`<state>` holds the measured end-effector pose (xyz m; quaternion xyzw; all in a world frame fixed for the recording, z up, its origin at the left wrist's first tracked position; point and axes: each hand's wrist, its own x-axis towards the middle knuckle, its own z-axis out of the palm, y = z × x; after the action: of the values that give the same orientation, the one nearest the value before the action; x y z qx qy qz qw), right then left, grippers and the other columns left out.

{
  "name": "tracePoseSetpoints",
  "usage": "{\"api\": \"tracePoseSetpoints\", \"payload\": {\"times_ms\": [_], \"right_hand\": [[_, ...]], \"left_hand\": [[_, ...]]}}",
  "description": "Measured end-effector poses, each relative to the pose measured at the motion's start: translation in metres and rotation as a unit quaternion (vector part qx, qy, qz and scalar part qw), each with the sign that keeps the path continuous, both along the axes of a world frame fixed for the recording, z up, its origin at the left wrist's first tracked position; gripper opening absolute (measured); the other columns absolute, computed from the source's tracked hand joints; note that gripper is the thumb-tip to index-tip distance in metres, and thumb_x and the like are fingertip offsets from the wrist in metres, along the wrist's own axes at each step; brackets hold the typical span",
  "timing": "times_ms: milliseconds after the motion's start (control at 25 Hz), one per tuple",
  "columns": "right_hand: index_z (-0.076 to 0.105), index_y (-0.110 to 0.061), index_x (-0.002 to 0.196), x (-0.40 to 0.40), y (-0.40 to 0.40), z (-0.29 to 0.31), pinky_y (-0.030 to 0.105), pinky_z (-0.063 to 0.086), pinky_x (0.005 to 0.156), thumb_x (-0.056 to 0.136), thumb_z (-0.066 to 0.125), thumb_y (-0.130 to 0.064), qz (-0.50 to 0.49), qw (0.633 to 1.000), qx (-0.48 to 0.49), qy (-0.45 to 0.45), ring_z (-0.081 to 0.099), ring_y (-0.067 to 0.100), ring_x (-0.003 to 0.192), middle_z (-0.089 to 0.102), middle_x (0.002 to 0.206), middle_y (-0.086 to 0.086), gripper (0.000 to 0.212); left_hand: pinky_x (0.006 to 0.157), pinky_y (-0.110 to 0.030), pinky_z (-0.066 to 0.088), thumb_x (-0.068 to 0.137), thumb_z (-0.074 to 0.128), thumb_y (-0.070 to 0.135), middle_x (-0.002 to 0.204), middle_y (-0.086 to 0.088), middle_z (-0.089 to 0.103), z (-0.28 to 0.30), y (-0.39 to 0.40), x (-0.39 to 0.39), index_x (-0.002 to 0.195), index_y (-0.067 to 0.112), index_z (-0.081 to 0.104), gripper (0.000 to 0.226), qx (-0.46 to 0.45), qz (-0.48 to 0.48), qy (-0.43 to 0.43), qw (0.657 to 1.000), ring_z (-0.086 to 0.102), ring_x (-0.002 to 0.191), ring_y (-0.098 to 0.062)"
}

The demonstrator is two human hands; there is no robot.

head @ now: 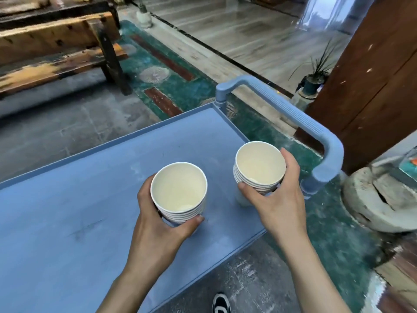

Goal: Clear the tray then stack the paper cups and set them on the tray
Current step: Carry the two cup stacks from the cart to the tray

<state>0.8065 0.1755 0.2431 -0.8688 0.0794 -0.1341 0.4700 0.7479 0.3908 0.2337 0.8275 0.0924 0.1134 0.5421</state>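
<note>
Two cup stacks over the blue tray: left hand wrapped round one stack, right hand round another (nearer the tray's handle). Could jam or crush rims if nested tilted.

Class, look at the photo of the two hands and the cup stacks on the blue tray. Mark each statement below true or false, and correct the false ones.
1. Each hand grips a stack of paper cups. True: the left hand holds the left stack, the right hand the right stack.
2. The cups hold liquid. False: both top cups look empty.
3. The tray is blue. True.
4. The two stacks are already joined. False: they are apart, side by side.
5. A handle stands at the tray's left end. False: it is on the right.
</note>
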Motion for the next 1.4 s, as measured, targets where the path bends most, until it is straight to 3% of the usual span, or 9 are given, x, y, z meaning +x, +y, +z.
{"api": "tracePoseSetpoints", "payload": {"times_ms": [160, 320, 480, 600, 680, 800, 960, 1080, 1400], "right_hand": [[0.022, -0.043, 0.136, -0.071, -0.020, 0.039, 0.033, 0.039, 0.080, 0.058, 0.078, -0.048, -0.083, 0.996, -0.010, -0.041, 0.048, 0.019, 0.119, 0.044, 0.141, -0.012, 0.097], [0.023, -0.041, 0.137, -0.192, -0.031, 0.068, 0.029, 0.035, 0.082, 0.058, 0.077, -0.049, -0.174, 0.980, -0.026, -0.091, 0.045, 0.016, 0.119, 0.045, 0.140, -0.009, 0.096], [0.026, -0.040, 0.136, -0.315, -0.043, 0.080, 0.024, 0.034, 0.080, 0.056, 0.075, -0.052, -0.285, 0.953, -0.041, -0.098, 0.048, 0.015, 0.118, 0.048, 0.134, -0.013, 0.095], [0.025, -0.039, 0.136, -0.405, -0.057, 0.089, 0.028, 0.037, 0.081, 0.051, 0.071, -0.060, -0.380, 0.919, -0.060, -0.089, 0.050, 0.021, 0.120, 0.049, 0.139, -0.008, 0.099], [0.025, -0.040, 0.136, -0.462, -0.067, 0.094, 0.028, 0.036, 0.081, 0.050, 0.069, -0.062, -0.438, 0.892, -0.068, -0.088, 0.049, 0.018, 0.119, 0.047, 0.138, -0.011, 0.100], [0.023, -0.043, 0.136, -0.545, -0.080, 0.102, 0.030, 0.037, 0.083, 0.051, 0.070, -0.062, -0.512, 0.851, -0.083, -0.079, 0.047, 0.014, 0.120, 0.044, 0.139, -0.014, 0.099], [0.024, -0.041, 0.136, -0.665, -0.094, 0.110, 0.025, 0.033, 0.084, 0.051, 0.070, -0.063, -0.622, 0.772, -0.104, -0.080, 0.042, 0.008, 0.121, 0.041, 0.140, -0.018, 0.100], [0.025, -0.040, 0.136, -0.745, -0.099, 0.112, 0.027, 0.034, 0.082, 0.050, 0.071, -0.063, -0.677, 0.723, -0.107, -0.080, 0.045, 0.010, 0.119, 0.043, 0.138, -0.016, 0.100], [0.024, -0.046, 0.133, -0.888, -0.132, 0.095, 0.031, 0.036, 0.083, 0.055, 0.077, -0.056, -0.728, 0.677, -0.067, -0.084, 0.048, 0.017, 0.121, 0.045, 0.136, -0.019, 0.096]], "left_hand": [[0.079, -0.018, 0.040, 0.045, 0.080, 0.055, 0.115, 0.054, 0.035, 0.028, -0.001, -0.032, 0.117, 0.070, 0.014, 0.099, 0.009, -0.066, -0.038, 0.997, 0.043, 0.107, 0.022], [0.075, -0.027, 0.044, 0.039, 0.079, 0.058, 0.105, 0.059, 0.034, 0.056, -0.006, -0.097, 0.113, 0.072, 0.015, 0.099, 0.019, -0.143, -0.058, 0.988, 0.048, 0.097, 0.003], [0.067, -0.027, 0.042, 0.038, 0.079, 0.060, 0.101, 0.061, 0.036, 0.072, -0.036, -0.157, 0.109, 0.072, 0.018, 0.094, 0.015, -0.242, -0.078, 0.967, 0.045, 0.088, 0.009], [0.075, -0.030, 0.043, 0.037, 0.079, 0.061, 0.105, 0.056, 0.041, 0.078, -0.073, -0.203, 0.115, 0.065, 0.024, 0.096, -0.013, -0.323, -0.092, 0.942, 0.050, 0.099, 0.003], [0.081, -0.033, 0.045, 0.037, 0.081, 0.059, 0.110, 0.041, 0.047, 0.079, -0.103, -0.233, 0.123, 0.054, 0.027, 0.102, -0.030, -0.377, -0.097, 0.921, 0.052, 0.107, -0.005], [0.086, -0.033, 0.041, 0.041, 0.085, 0.053, 0.118, 0.021, 0.047, 0.080, -0.148, -0.281, 0.129, 0.043, 0.030, 0.105, -0.048, -0.445, -0.110, 0.887, 0.047, 0.107, 0.001], [0.085, -0.029, 0.035, 0.045, 0.087, 0.046, 0.118, 0.026, 0.041, 0.085, -0.212, -0.366, 0.131, 0.043, 0.027, 0.105, -0.064, -0.548, -0.112, 0.826, 0.039, 0.102, 0.012], [0.085, -0.029, 0.034, 0.048, 0.088, 0.042, 0.119, 0.020, 0.043, 0.090, -0.250, -0.432, 0.131, 0.044, 0.025, 0.105, -0.072, -0.602, -0.102, 0.789, 0.037, 0.099, 0.012], [0.087, -0.028, 0.034, 0.054, 0.088, 0.034, 0.122, 0.018, 0.043, 0.081, -0.317, -0.559, 0.132, 0.045, 0.020, 0.104, -0.069, -0.666, -0.092, 0.737, 0.038, 0.104, 0.010]]}}
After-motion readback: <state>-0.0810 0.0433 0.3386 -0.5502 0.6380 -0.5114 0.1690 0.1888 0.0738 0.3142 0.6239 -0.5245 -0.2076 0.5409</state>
